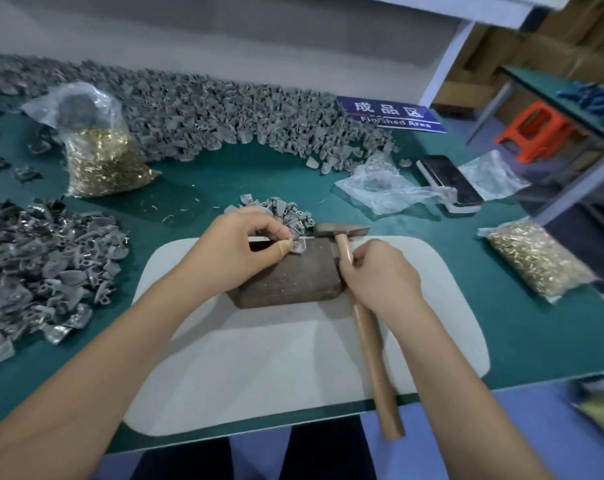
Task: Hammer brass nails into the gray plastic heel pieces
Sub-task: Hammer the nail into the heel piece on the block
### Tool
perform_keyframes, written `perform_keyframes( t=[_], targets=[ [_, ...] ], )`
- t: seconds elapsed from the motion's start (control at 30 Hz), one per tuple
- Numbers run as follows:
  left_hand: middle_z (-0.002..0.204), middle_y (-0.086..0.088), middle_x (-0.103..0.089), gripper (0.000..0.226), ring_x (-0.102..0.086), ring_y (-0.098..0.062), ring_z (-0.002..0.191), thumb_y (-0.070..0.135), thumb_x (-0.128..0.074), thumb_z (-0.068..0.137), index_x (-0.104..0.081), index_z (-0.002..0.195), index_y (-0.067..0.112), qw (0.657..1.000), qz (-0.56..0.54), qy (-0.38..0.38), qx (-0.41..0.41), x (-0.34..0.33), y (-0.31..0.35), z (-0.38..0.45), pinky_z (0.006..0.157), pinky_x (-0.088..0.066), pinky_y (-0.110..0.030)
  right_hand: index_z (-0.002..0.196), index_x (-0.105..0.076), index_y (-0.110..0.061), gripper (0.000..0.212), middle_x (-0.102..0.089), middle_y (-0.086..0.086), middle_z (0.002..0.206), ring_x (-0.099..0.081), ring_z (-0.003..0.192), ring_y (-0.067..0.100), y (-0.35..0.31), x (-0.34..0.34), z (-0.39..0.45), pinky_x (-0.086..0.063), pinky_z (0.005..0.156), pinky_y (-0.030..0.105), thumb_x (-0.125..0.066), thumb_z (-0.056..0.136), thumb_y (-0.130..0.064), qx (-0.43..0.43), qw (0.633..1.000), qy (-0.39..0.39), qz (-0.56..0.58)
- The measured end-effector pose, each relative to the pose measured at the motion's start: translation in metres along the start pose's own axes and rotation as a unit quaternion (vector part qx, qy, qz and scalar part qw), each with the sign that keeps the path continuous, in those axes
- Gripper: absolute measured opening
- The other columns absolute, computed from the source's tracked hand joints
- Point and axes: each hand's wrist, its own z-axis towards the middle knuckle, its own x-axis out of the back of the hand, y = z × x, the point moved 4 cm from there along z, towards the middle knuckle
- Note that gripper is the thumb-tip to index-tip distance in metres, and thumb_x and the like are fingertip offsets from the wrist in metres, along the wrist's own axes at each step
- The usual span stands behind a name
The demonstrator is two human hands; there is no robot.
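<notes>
Two bags [110,168] [536,261] hold brass nails; clear bag [387,188] crumpled.

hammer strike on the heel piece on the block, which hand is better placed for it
Right. The right hand already grips the hammer by its handle, with the head just beside the heel piece. The left hand is busy pinching that piece on the block.

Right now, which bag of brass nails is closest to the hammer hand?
The flat sealed bag at the table's right edge, nearest the right hand gripping the hammer. The other bag stands open, far left.
</notes>
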Motion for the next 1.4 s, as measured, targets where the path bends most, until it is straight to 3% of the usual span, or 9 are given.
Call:
perform_keyframes(
  t=[0.13,0.2,0.3,0.43,0.57,0.67,0.87,1.0,1.4],
  targets=[
    [0.087,0.008,-0.067,0.005,-0.062,-0.014,0.090,0.022,-0.080,0.084,-0.075,0.086,0.022,0.996,0.072,-0.003,-0.048,0.008,0.005,-0.001,0.087,-0.050,-0.041,0.066,-0.053,-0.013,0.030,-0.051,0.001,0.059,-0.052,0.060,0.026,0.003,0.010,0.003,-0.028,0.049,0.031,-0.059,0.088,-0.032,0.008,0.999,-0.037,0.032],
    [0.086,0.008,-0.066,0.005,-0.061,-0.016,0.089,0.022,-0.080,0.083,-0.075,0.085,0.023,0.993,0.098,0.000,-0.063,0.010,0.008,-0.002,0.085,-0.050,-0.041,0.083,-0.056,-0.013,0.015,-0.059,0.003,0.069,-0.059,0.070,0.029,0.006,0.017,0.003,-0.040,0.055,0.032,-0.058,0.090,-0.027,0.014,0.995,-0.042,0.091],
    [0.083,0.009,-0.066,0.006,-0.060,-0.018,0.086,0.022,-0.081,0.082,-0.075,0.083,0.022,0.989,0.123,0.004,-0.080,0.011,0.011,-0.002,0.084,-0.048,-0.035,0.118,-0.058,-0.020,0.026,-0.072,0.002,0.103,-0.065,0.100,0.029,0.010,0.032,-0.005,-0.049,0.075,0.037,-0.057,0.098,-0.036,0.028,0.993,0.024,0.115],
    [0.078,0.012,-0.063,0.009,-0.057,-0.015,0.080,0.022,-0.082,0.080,-0.073,0.079,0.025,0.987,0.132,0.009,-0.086,0.013,0.009,-0.002,0.082,-0.040,-0.026,0.095,-0.058,-0.038,0.019,-0.065,-0.014,0.080,-0.061,0.085,0.026,-0.001,0.051,-0.028,-0.038,0.060,0.031,-0.049,0.102,-0.052,0.104,0.988,0.104,0.056],
    [0.076,0.011,-0.062,0.008,-0.058,-0.014,0.080,0.021,-0.081,0.080,-0.074,0.079,0.024,0.990,0.126,0.013,-0.069,0.011,0.008,-0.003,0.083,-0.035,-0.020,0.112,-0.050,-0.034,0.010,-0.072,-0.007,0.090,-0.064,0.090,0.027,-0.024,0.046,-0.047,-0.052,0.081,0.044,-0.047,0.106,-0.041,0.149,0.981,0.034,0.117],
    [0.075,0.011,-0.060,0.008,-0.057,-0.015,0.082,0.020,-0.081,0.079,-0.074,0.078,0.025,0.990,0.128,0.013,-0.061,0.012,0.008,-0.003,0.072,-0.038,-0.025,0.113,-0.054,-0.029,0.018,-0.070,-0.001,0.091,-0.061,0.090,0.034,-0.040,0.048,-0.057,-0.051,0.077,0.044,-0.043,0.107,-0.042,0.177,0.978,0.082,0.068],
    [0.076,0.011,-0.062,0.007,-0.059,-0.016,0.084,0.020,-0.081,0.078,-0.075,0.080,0.024,0.991,0.125,0.008,-0.055,0.012,0.008,-0.003,0.073,-0.049,-0.036,0.104,-0.057,-0.028,0.034,-0.058,-0.003,0.078,-0.057,0.083,0.037,-0.053,0.041,-0.053,-0.040,0.064,0.042,-0.029,0.110,-0.048,0.162,0.981,0.103,0.007],
    [0.076,0.012,-0.060,0.006,-0.058,-0.015,0.085,0.023,-0.079,0.079,-0.076,0.082,0.027,0.989,0.140,0.010,-0.054,0.012,0.008,-0.002,0.072,-0.047,-0.034,0.110,-0.058,-0.029,0.035,-0.070,0.005,0.089,-0.060,0.086,0.040,-0.055,0.035,-0.055,-0.043,0.065,0.043,-0.029,0.109,-0.049,0.162,0.980,0.119,-0.001],
    [0.076,0.013,-0.060,0.006,-0.057,-0.013,0.085,0.026,-0.076,0.083,-0.073,0.078,0.028,0.990,0.137,-0.002,-0.042,0.014,0.006,-0.001,0.069,-0.036,-0.028,0.128,-0.063,-0.033,0.037,-0.071,0.007,0.082,-0.061,0.079,0.041,-0.054,0.034,-0.065,-0.051,0.067,0.048,-0.034,0.109,-0.046,0.159,0.969,0.174,0.076]
  ],
)
